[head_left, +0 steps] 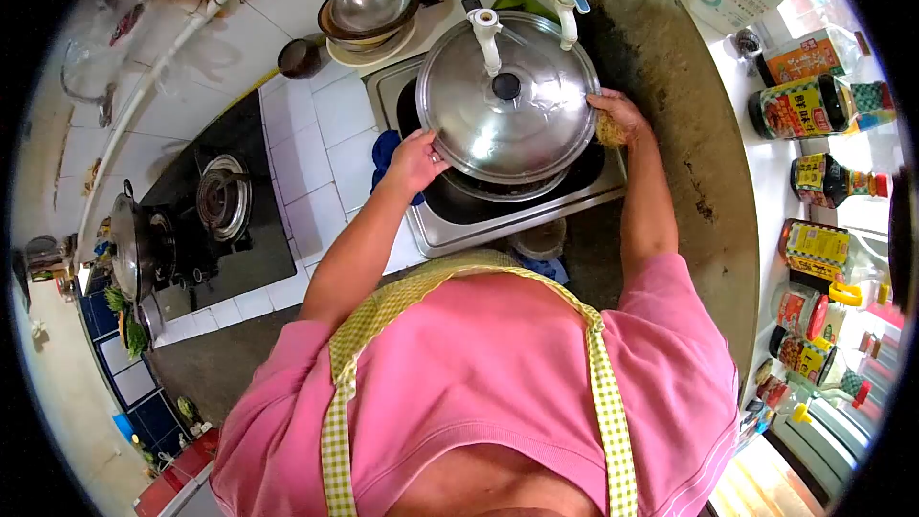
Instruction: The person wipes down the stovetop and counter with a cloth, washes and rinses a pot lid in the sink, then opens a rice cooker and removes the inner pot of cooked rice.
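A large silver pot lid [459, 124] with a black knob [506, 86] is tilted over the steel sink [440, 235], beneath two white taps [486, 38]. My left hand [418, 163] grips its lower left rim, thumb and fingers closed on the edge. At the right rim, my right hand [622, 115] is closed on the lid and also has a yellowish, stringy scrubber [609, 129] against its palm. Part of a round metal vessel [507, 193] shows below the lid; the rest is hidden. A dark blue cloth [386, 153] lies by the sink's left edge, near my left hand.
To the left is a black gas hob [258, 230] with a lidded pot [129, 239]. Stacked metal bowls [373, 8] stand behind the sink's left corner. Sauce bottles [802, 107] line the windowsill at right. A green thing [525, 6] lies behind the lid.
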Tool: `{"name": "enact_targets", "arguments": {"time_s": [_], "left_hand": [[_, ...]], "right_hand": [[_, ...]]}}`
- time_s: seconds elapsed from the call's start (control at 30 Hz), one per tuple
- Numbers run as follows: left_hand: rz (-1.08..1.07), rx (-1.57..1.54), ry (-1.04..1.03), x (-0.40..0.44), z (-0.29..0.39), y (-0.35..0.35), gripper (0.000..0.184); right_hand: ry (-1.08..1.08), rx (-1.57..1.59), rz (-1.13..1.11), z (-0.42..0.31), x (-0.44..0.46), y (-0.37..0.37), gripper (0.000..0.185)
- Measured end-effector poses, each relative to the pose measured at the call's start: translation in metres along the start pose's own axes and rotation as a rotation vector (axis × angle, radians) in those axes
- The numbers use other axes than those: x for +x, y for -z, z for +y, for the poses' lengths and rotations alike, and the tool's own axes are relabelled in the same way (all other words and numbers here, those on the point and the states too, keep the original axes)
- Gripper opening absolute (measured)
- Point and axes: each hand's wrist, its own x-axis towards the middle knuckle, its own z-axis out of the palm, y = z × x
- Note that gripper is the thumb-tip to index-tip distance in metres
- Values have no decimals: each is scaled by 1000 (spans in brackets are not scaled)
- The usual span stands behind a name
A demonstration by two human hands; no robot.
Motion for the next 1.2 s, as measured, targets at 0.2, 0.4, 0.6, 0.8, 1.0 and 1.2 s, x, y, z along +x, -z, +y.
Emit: {"name": "enact_targets", "arguments": {"time_s": [0.2,0.4,0.6,0.8,1.0,1.2], "left_hand": [[118,23,31,45,-5,-23,19],[137,-25,27,73,-18,-29,15],[-4,-104,53,68,12,-30,18],[-189,-25,125,11,58,-15,29],[-300,42,-2,-40,44,-24,43],[-278,74,7,-49,17,-22,49]], "right_hand": [[4,-251,246,-34,-30,-12,20],[63,-300,328,-31,-59,-11,19],[11,-173,349,4,-36,19,32],[16,-215,424,18,-2,-31,47],[497,-545,843,29,14,-68,30],[1187,-1008,-50,14,-1,-188,23]]}}
